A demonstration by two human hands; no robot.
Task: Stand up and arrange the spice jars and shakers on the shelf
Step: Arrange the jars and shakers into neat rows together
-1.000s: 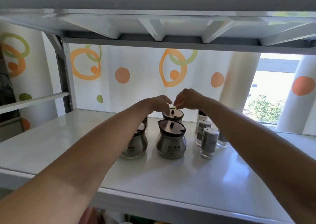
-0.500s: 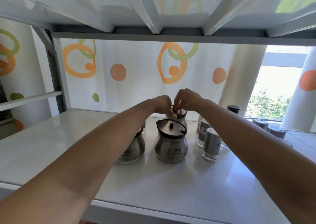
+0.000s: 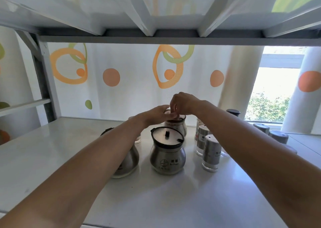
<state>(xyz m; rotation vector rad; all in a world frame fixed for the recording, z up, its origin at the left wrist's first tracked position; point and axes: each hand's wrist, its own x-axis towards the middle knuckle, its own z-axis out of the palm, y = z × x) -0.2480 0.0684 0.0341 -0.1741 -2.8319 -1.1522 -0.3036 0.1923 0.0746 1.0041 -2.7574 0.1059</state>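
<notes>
Steel rear jar (image 3: 176, 126) under left grip (image 3: 157, 115) and right grip (image 3: 184, 104).

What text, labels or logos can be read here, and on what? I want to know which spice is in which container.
Front metal jar: a round logo and two lines of print; too blurred to read.
Left metal jar, behind the left forearm: dark marks, unreadable.
Nearest shaker: small dark print, too small to read.
Shaker behind it: tiny mark, unreadable.
Back jar under both hands: no print visible.
Nothing identifies a spice.
</notes>
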